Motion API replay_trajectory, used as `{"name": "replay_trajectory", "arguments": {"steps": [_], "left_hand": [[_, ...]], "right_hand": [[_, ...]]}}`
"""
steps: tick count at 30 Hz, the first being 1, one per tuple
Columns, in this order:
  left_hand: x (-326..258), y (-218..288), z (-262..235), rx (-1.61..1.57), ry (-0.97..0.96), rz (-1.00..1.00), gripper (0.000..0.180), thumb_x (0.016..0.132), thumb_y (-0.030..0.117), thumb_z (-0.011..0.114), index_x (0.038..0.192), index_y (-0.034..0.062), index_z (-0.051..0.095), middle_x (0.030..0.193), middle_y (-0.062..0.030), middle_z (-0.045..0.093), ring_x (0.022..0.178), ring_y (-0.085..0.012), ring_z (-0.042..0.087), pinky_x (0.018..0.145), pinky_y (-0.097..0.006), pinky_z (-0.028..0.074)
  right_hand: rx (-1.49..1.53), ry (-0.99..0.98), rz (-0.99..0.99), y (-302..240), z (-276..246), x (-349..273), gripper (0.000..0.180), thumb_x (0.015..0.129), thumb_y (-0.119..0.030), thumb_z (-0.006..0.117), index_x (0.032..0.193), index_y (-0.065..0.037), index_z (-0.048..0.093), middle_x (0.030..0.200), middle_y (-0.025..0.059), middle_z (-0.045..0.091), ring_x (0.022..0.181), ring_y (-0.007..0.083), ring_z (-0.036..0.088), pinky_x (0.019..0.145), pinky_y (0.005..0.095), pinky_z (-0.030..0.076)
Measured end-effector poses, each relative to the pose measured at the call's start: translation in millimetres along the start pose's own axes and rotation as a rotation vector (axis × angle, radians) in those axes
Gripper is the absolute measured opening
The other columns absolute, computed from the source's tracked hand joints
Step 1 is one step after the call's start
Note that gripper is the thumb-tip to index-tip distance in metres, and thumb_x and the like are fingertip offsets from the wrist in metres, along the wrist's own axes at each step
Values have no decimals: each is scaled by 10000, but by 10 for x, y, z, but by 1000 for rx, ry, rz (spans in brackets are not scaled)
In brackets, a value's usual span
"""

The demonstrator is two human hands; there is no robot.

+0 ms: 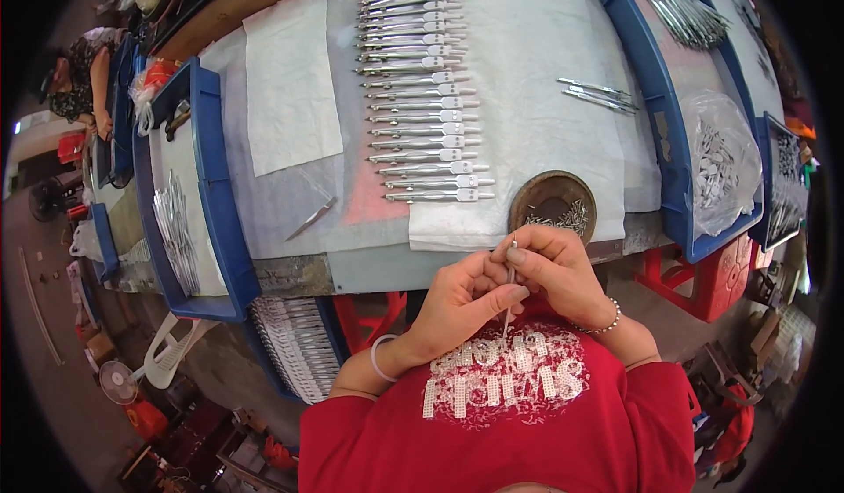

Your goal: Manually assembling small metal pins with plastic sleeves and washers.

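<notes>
Both hands meet in front of my chest, at the near edge of the worktable. My left hand point(459, 298) is closed, with thumb and fingers pinching a slim silver metal rod point(507, 319). Close against it, my right hand point(563, 269) pinches the upper end of the same piece between thumb and forefinger. Fingers cover most of its middle. Just beyond the right hand stands a round brown bowl point(549, 179) with small metal screws or pins point(576, 218) in it. A long row of assembled silver instruments, like drawing compasses point(432, 129), runs away from me on the table.
Blue trays stand left point(215, 185) and right point(673, 167); the right one holds a clear bag point(725, 154) of small metal parts. A few thin rods point(598, 94) and a pointed blade-like piece point(310, 219) lie on the table. A red stool point(712, 282) is at right.
</notes>
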State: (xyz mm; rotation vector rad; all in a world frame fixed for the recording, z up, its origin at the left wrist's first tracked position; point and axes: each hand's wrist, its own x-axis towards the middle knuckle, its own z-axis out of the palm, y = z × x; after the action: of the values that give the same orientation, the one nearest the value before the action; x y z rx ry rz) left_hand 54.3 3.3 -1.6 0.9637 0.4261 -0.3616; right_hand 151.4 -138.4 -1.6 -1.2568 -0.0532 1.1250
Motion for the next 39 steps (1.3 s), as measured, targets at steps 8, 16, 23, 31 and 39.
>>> {"name": "replay_trajectory", "arguments": {"steps": [8, 16, 23, 31, 39], "left_hand": [[31, 25, 15, -52, -39, -51, 125, 876, 39, 580, 953, -17, 499, 777, -40, 571, 699, -82, 585, 615, -198, 462], [23, 21, 45, 57, -35, 2, 104, 883, 45, 570, 936, -3, 495, 800, -69, 598, 735, -123, 619, 654, -229, 507], [17, 3, 44, -15, -28, -40, 107, 880, 38, 568, 948, -7, 499, 817, -71, 592, 734, -131, 621, 646, -236, 515], [-1, -19, 75, -26, -23, -27, 116, 885, 49, 567, 968, -14, 517, 862, -68, 597, 729, -121, 613, 634, -226, 505], [-7, -25, 93, -48, -10, -46, 130, 886, 79, 578, 969, -8, 527, 852, -58, 600, 705, -101, 598, 620, -217, 493]], "right_hand": [[40, -27, 42, -62, -34, -10, 138, 896, -125, 537, 910, -7, 607, 758, -13, 573, 636, 20, 472, 531, 155, 373], [-15, -22, -57, -70, -21, -32, 153, 908, -126, 527, 906, 10, 596, 733, -22, 570, 630, 14, 477, 526, 165, 370], [35, -34, -8, -54, -54, -48, 161, 897, -144, 539, 910, -1, 611, 719, -24, 553, 594, 17, 446, 511, 157, 354], [49, -36, -38, -27, -42, -73, 166, 899, -149, 539, 911, -1, 611, 713, -24, 551, 585, 15, 437, 506, 157, 346], [120, -41, -32, -6, -41, -85, 147, 906, -132, 528, 895, -1, 595, 721, -29, 554, 569, 18, 401, 505, 170, 343]]}}
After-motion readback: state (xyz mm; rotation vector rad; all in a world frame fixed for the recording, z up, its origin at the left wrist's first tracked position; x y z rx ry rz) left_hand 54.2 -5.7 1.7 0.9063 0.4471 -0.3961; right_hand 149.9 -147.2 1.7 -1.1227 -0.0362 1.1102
